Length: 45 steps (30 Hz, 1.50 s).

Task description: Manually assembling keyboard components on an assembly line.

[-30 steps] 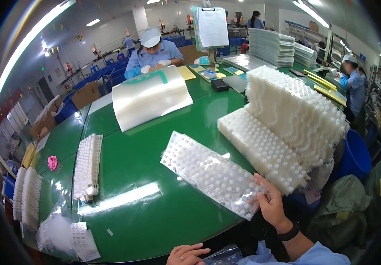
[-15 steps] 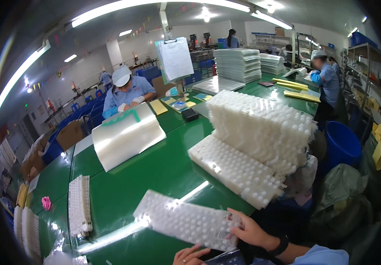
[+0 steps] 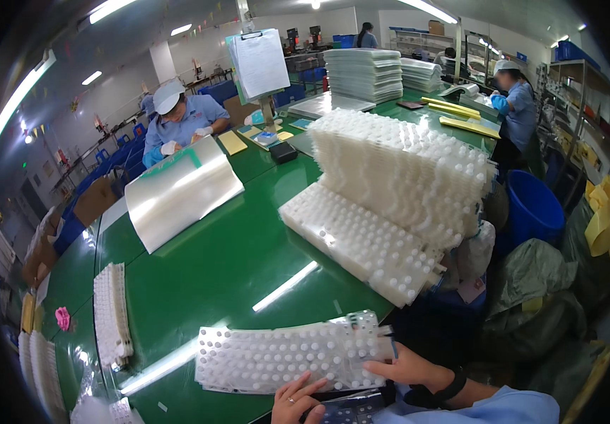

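A translucent white keyboard membrane (image 3: 269, 357), covered in rows of round domes, lies nearly level over the table's near edge. My right hand (image 3: 414, 371) pinches its right end between thumb and fingers. Against the membrane's lower edge rests my left hand (image 3: 298, 399), fingers apart and lightly bent. A dark dotted sheet (image 3: 354, 410) shows partly below the membrane, beside my left hand. Further back on the right, a low stack of similar membranes (image 3: 354, 233) sits in front of a much taller stack (image 3: 404, 162).
Another membrane pile (image 3: 111, 311) stands on the green table (image 3: 199, 283) at left, near a pink scrap (image 3: 62, 318). A large curved clear sheet (image 3: 181, 194) lies before a co-worker (image 3: 184, 120). A blue bin (image 3: 535, 205) and grey-green bags (image 3: 535, 283) stand right of the table.
The membrane has turned from a slant to nearly level, its left end coming down. My left hand's fingers now overlap its lower edge. The whole view has shifted slightly.
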### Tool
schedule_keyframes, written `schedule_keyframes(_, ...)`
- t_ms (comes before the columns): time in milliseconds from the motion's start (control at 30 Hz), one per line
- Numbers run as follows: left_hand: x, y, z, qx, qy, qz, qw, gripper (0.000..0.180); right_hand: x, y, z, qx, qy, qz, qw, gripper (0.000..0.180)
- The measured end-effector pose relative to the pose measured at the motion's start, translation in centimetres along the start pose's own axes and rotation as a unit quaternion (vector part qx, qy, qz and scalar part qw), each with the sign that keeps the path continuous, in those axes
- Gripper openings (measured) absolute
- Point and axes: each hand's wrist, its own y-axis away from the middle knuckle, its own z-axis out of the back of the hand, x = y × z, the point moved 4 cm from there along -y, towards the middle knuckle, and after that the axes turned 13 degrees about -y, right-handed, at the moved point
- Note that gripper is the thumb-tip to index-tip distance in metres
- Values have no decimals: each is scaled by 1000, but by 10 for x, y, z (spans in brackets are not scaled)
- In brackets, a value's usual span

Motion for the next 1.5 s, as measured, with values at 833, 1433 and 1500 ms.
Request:
schedule_keyframes(833, 30, 70, 82, -209, -110, 132, 963, 16, 93, -33, 77, -310, -145, 318, 884, 40)
schedule_keyframes(1433, 220, 95, 306, -325, -63, 301, 895, 40, 20, -72, -188, 217, 438, 304, 818, 38)
schedule_keyframes(1500, 255, 71, 328, -306, -103, 349, 880, 43, 3, -80, -182, 172, 485, 337, 789, 38)
